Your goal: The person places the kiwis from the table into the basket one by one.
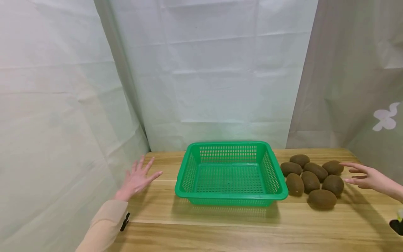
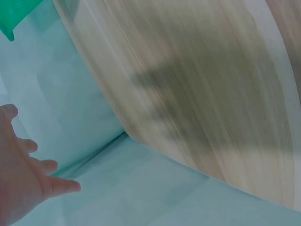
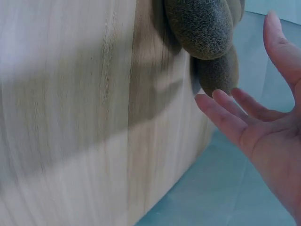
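Kiwifruit point(image 1: 310, 182), eight in number, cluster on the wooden table point(image 1: 226, 238) just right of a green perforated basket point(image 1: 231, 196). Right hand point(image 1: 368, 177), unclenched and grasping nothing, reaches its extended fingers to the cluster's right edge; whether they touch cannot be told. Left hand point(image 1: 136, 181), fingers spread and likewise free, lies left of the basket, apart from it.

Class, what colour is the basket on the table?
The basket is bright green all over, shown best in the head view.
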Tool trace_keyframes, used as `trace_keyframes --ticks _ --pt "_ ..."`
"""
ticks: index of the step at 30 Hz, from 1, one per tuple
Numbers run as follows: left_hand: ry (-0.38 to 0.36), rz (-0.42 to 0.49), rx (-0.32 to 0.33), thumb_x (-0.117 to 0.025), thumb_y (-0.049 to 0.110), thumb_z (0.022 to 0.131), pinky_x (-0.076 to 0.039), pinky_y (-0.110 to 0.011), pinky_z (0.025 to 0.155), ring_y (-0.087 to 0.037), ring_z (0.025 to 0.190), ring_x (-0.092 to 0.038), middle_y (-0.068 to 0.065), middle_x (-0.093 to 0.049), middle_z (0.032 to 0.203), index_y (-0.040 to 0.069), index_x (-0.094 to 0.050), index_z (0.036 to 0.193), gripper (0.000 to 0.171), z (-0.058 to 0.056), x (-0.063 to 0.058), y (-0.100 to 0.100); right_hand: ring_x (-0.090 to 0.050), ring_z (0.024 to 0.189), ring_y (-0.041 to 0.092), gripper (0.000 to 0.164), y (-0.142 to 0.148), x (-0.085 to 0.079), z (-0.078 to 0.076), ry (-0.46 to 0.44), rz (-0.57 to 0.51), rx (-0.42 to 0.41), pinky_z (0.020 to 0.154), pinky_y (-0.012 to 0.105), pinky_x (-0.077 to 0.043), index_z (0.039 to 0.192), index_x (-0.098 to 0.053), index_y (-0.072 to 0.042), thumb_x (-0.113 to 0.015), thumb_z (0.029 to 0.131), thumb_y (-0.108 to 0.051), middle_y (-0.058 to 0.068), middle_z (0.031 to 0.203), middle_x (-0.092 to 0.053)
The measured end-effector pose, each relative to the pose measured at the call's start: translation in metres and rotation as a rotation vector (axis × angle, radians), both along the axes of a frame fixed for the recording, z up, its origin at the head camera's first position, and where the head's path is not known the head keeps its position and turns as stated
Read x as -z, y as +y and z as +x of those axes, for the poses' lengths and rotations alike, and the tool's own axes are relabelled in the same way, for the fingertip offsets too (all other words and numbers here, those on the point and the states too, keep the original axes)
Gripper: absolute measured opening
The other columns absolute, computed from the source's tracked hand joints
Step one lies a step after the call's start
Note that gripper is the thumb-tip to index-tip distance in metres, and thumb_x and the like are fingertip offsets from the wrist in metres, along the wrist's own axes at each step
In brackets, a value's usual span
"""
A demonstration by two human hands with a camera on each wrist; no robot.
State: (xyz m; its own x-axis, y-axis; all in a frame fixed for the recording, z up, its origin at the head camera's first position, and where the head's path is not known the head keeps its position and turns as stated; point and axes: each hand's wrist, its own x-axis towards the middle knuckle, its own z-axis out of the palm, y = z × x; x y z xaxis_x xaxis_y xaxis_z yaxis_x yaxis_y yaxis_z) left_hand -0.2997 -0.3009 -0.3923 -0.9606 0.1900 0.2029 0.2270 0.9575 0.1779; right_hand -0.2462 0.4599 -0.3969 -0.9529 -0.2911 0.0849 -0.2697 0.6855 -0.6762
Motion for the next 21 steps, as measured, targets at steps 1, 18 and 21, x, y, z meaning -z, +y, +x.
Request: trace_keyframes --ticks 1,18,21 --pt "-0.001 0.010 0.008 -0.036 0.062 0.088 -0.008 -0.070 0.085 -0.052 0.124 -0.005 -0.022 0.002 0.146 0.017 -0.014 0.146 0.077 -0.001 0.000 0.002 -0.028 0.106 0.062 0.064 0.000 0.001 -0.001 -0.018 -0.007 0.002 0.068 0.047 -0.047 0.143 -0.022 -0.008 -0.057 0.090 -0.015 0.046 0.124 -0.020" --pt "-0.074 0.396 0.206 -0.042 0.046 0.093 -0.017 -0.065 0.089 -0.046 0.124 -0.016 -0.024 -0.012 0.143 0.016 -0.020 0.146 0.064 -0.013 0.007 0.037 -0.043 0.107 0.032 0.045 0.004 0.013 -0.011 -0.101 -0.099 -0.088 0.068 0.057 -0.042 0.133 -0.034 -0.003 -0.052 0.092 -0.007 0.044 0.125 -0.019" --pt "-0.098 0.487 0.234 -0.042 0.044 0.094 -0.023 -0.062 0.088 -0.043 0.121 -0.026 -0.021 -0.017 0.142 0.017 -0.022 0.145 0.061 -0.013 0.007 0.043 -0.045 0.100 0.002 0.044 0.003 0.016 -0.014 -0.113 -0.134 -0.091 0.069 0.053 -0.044 0.133 -0.038 -0.005 -0.053 0.092 -0.008 0.047 0.124 -0.019"
